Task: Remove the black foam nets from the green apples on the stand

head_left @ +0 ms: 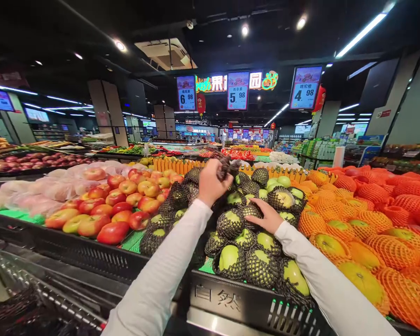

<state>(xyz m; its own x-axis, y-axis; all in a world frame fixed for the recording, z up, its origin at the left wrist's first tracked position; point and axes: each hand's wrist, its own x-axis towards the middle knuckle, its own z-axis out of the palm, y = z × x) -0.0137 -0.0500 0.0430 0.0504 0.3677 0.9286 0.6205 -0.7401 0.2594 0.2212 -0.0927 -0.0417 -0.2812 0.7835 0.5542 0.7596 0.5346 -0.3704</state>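
My left hand (211,182) is raised above the green apples, its fingers closed around a crumpled black foam net (226,169). My right hand (269,217) rests over the pile with thumb and fingers apart, against a netted apple that it partly hides. Green apples (228,257) fill the black crate (227,296), most of them in black mesh sleeves. Toward the back of the pile, several bare green apples (283,181) show.
Red apples (114,231) and pale bagged fruit (38,186) lie to the left. On the right are oranges in orange nets (364,280) and fruit in red nets (413,205). Price screens (237,91) hang overhead. A metal cart edge (56,298) stands at lower left.
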